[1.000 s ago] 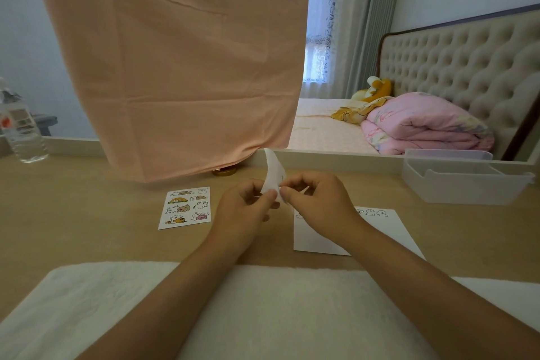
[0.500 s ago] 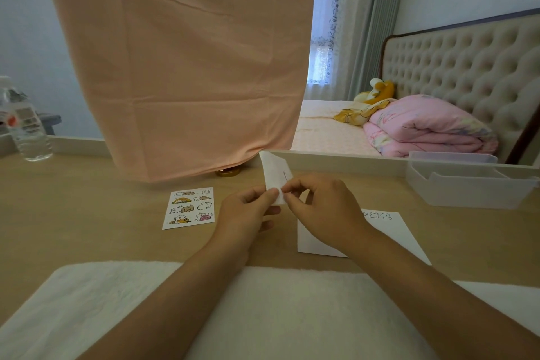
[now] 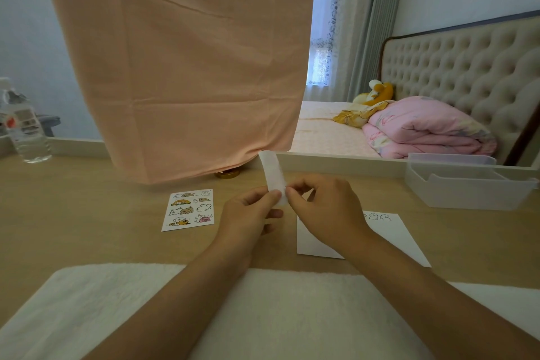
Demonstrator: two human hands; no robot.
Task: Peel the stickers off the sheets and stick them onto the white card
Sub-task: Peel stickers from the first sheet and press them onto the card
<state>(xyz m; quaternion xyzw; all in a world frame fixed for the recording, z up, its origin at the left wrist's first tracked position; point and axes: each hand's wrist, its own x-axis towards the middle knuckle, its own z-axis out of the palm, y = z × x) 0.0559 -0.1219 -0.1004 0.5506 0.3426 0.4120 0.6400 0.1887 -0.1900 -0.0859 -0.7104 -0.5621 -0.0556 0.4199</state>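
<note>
White and thin, the small sticker sheet [image 3: 273,175] stands up in the air between your hands. Your left hand [image 3: 248,213] pinches its bottom end with thumb and finger. Your right hand [image 3: 327,210] pinches right beside it, maybe picking at a sticker. A few little stickers [image 3: 377,216] sit on the flat white card [image 3: 391,231] below your right hand. The other sheet [image 3: 189,209], full of animals, lies on the wooden table [image 3: 87,213]. I think lots is left to do.

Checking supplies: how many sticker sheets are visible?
2. One sticker sheet lies flat on the desk; the held sheet is pinched between left hand and right hand. More could lie under the hands.
</note>
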